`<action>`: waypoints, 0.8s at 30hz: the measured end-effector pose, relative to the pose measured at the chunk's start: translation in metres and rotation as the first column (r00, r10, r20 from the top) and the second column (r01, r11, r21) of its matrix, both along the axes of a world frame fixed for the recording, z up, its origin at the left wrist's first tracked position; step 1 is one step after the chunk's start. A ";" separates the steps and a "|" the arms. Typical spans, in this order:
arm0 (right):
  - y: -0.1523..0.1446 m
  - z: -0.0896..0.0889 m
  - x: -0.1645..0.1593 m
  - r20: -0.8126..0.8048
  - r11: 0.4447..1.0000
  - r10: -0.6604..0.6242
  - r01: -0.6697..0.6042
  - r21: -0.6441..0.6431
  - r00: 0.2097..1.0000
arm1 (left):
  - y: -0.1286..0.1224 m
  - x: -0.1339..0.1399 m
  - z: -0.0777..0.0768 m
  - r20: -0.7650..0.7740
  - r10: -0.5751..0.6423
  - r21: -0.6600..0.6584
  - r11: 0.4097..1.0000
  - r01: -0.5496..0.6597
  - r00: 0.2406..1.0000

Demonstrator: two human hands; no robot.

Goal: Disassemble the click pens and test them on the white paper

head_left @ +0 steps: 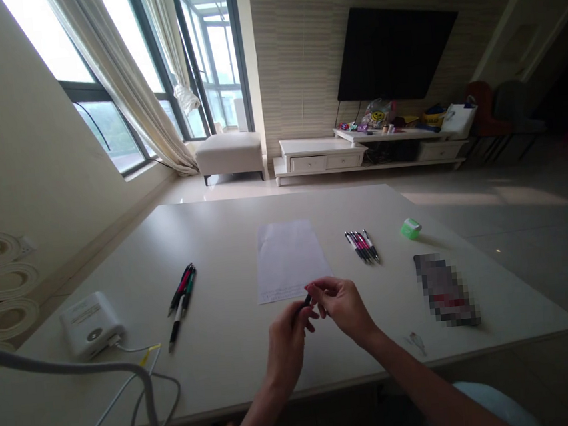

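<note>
My left hand [285, 339] is closed around a dark pen [307, 300], of which just a short black stretch shows between the fingers. The fingertips of my right hand [344, 306] pinch the upper end of the same pen; the rest of it is hidden. Both hands are just over the near edge of a white sheet of paper [290, 252], which has small writing along its bottom. To the right lies a row of several pens [362, 245] with dark grips. A looser group of pens [183, 289] rests at the left, one of them pointing towards me.
On the left of the white table [228, 366] sits a white power bank [91, 325] with a cable [153, 393] curling over the near edge. A green container [411, 229], a pixelated dark object [445, 291] and a small clear item [417, 343] lie to the right.
</note>
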State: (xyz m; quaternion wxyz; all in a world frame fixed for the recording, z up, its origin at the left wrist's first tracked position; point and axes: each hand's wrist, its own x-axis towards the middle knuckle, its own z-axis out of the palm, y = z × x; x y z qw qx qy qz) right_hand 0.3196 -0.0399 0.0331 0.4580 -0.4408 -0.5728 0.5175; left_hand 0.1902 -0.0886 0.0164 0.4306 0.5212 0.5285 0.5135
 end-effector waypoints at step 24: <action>0.048 0.029 0.084 -0.792 0.934 -0.177 -0.155 -0.322 0.584 | 0.021 0.027 -0.044 -0.951 -0.098 -0.019 0.965 0.260 0.294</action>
